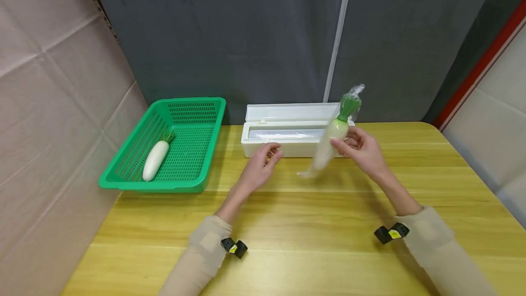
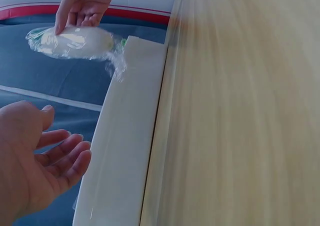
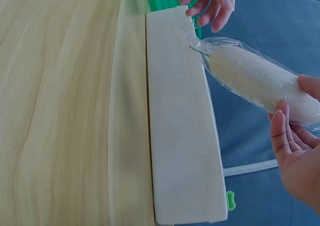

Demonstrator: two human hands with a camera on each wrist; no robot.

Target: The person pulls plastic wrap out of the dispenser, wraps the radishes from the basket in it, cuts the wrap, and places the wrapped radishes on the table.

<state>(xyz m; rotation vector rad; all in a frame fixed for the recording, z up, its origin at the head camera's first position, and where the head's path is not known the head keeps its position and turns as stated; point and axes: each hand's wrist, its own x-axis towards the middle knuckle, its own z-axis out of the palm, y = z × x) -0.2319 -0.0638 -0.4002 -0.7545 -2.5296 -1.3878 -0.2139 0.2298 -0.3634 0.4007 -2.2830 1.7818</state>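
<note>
My right hand pinches a white radish with green leaf stalks, wrapped in clear cling film, between thumb and fingers. The radish is tilted in the air, leafy end up, in front of the right part of a white cling film box. Loose film trails from its lower end. Beside the box's left front is my left hand, fingers loosely bent and holding nothing. In the left wrist view that hand shows its palm, apart from the wrapped radish.
The box's lid stands raised at the back, with a film roll inside. A green basket on the left holds an unwrapped white radish. Behind the wooden table hangs a dark grey curtain.
</note>
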